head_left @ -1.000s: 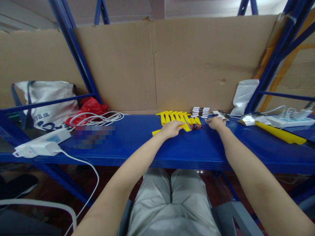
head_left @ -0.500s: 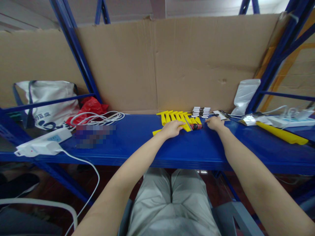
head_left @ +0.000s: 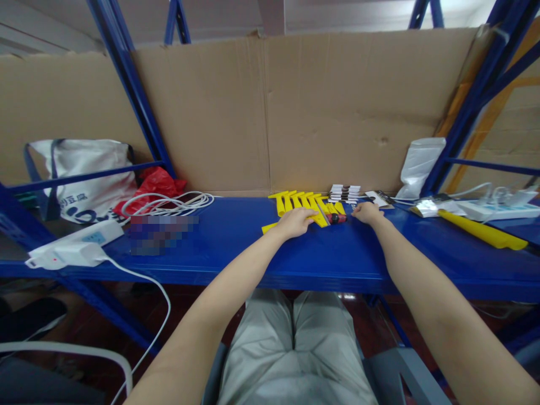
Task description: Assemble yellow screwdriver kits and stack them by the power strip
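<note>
My left hand [head_left: 296,222] is closed on a yellow scraper [head_left: 321,218] with a thin greyish edge, low over the blue table. Just behind it, several more yellow scrapers [head_left: 291,198] lie side by side in a row. A red and black tool [head_left: 337,218], partly hidden, lies right beside the held scraper; its kind is unclear. To the right, my right hand [head_left: 367,214] rests at the tabletop with fingers pinched together. Whatever is between those fingertips is too small to make out. Behind the hands sit a stack of small white packs [head_left: 345,193] and a white and black packet [head_left: 379,198].
On the right lie a long yellow piece [head_left: 483,229], a silver packet [head_left: 430,207] and a white power strip [head_left: 502,209]. A white pouch [head_left: 421,167] leans on the cardboard wall [head_left: 337,112]. Coiled white cable [head_left: 169,203], a red bag [head_left: 156,183] and a cloth bag [head_left: 88,180] are left.
My right hand has shifted very slightly, its fingers drawn in a little closer together. My left hand stays in place with the yellow scraper.
</note>
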### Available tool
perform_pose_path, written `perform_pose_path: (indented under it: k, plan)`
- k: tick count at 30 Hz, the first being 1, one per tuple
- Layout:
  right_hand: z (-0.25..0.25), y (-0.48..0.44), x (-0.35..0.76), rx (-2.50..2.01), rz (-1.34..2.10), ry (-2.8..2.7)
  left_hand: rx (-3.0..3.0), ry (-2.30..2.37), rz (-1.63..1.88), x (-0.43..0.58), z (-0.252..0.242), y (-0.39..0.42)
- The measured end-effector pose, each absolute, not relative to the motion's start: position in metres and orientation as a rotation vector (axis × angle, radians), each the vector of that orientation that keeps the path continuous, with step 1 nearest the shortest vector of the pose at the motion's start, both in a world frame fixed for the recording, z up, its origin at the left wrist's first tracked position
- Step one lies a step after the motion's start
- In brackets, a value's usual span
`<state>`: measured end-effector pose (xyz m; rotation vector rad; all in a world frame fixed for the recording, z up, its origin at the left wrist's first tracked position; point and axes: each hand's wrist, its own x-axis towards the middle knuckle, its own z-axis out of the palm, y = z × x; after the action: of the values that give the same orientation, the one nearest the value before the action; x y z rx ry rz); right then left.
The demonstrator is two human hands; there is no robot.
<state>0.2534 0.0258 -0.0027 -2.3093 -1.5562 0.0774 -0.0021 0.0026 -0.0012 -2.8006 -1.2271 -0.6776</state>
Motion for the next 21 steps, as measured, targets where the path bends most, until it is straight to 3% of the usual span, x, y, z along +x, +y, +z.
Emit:
perform_pose_path:
  k: [21]
  plan:
    - [-0.0048, 0.032, 0.2541, -2.283, 0.031, -1.53, -2.798, -1.227, -0.638, -0.0019, 0.0007, 0.0009]
